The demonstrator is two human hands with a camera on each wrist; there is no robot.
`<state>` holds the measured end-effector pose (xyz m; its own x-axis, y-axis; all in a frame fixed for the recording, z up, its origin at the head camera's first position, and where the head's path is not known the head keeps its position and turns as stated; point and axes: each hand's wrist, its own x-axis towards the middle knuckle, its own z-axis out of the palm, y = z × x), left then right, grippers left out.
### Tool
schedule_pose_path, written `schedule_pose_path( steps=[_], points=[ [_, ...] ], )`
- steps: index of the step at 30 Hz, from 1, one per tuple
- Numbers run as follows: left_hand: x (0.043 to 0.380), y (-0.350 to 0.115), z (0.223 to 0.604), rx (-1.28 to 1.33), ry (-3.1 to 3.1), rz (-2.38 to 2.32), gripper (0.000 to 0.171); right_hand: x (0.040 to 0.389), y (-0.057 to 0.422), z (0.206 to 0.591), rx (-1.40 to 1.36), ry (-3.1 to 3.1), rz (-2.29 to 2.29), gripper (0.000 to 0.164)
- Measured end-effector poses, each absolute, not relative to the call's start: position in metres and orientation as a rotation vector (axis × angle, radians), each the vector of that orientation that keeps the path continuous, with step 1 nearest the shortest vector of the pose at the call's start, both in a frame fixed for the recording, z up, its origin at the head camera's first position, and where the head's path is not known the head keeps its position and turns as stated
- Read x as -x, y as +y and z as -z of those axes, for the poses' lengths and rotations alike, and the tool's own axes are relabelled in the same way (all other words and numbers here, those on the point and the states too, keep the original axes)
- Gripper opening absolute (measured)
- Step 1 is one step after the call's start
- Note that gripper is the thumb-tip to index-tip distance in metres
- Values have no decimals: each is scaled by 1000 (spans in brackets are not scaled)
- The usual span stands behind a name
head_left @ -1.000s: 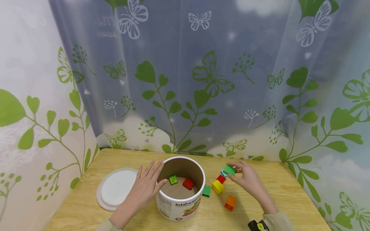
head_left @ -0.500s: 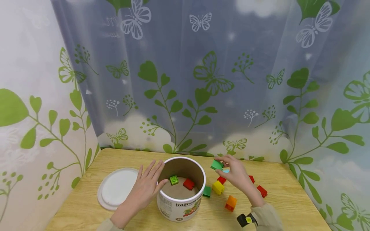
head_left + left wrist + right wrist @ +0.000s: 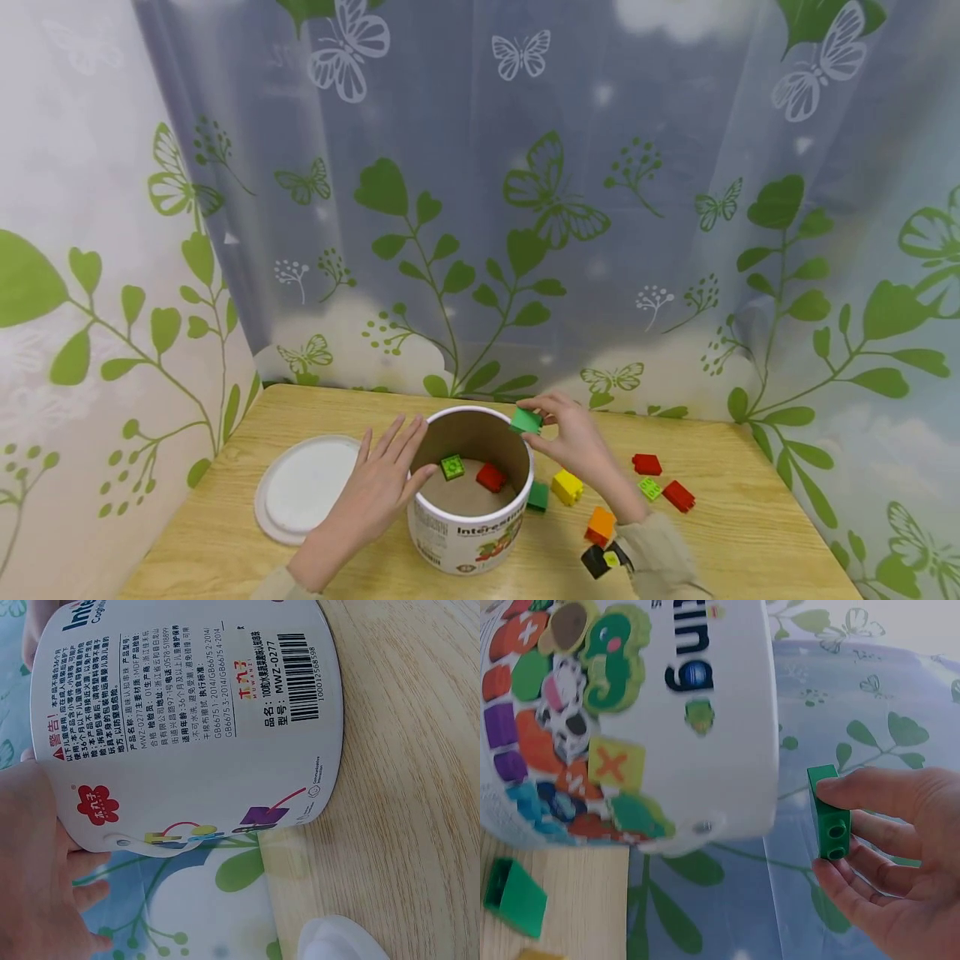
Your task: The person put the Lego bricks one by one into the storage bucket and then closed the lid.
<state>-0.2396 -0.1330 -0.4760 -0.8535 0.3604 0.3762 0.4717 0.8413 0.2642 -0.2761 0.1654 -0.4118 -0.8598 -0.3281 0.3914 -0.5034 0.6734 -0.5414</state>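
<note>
A white round bucket (image 3: 435,542) with printed sides stands on the table, its top uncovered. Inside lie a light green building block (image 3: 452,467) and a red building block (image 3: 491,477). My left hand (image 3: 367,492) rests against the bucket's left rim with straight fingers; the left wrist view shows the palm side by the bucket wall (image 3: 172,780). At the right rim, my right hand (image 3: 573,437) pinches a green building block (image 3: 527,420) between thumb and fingertips. In the right wrist view two round studs show on that green block (image 3: 829,814), just beyond the rim.
A white lid (image 3: 311,487) lies left of the bucket. On the right are a dark green block (image 3: 537,497), a yellow block (image 3: 567,487), an orange block (image 3: 600,527), a light green block (image 3: 649,488) and two red blocks (image 3: 678,496). A patterned curtain (image 3: 480,250) hangs behind.
My right hand has carried the green block leftward from the loose blocks to the bucket's right rim. Blocks under the right forearm have come into view. The left hand has stayed put.
</note>
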Motion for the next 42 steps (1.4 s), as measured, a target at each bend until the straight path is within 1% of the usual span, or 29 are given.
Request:
schedule_pose_path(
  steps=[8,20,31,42],
  points=[
    [241,-133,477,632,-2702,518,67,278,141,417,-786,-2626,-1019,41],
    [240,-132,475,631,-2716,523,68,278,116,436,-856,-2657,-881,39],
    [239,-131,477,627,-2686,517,66,280,106,446,-913,-2637,-882,40],
    [240,-132,478,617,-2695,502,66,281,103,449,-906,-2641,-858,40]
  ],
)
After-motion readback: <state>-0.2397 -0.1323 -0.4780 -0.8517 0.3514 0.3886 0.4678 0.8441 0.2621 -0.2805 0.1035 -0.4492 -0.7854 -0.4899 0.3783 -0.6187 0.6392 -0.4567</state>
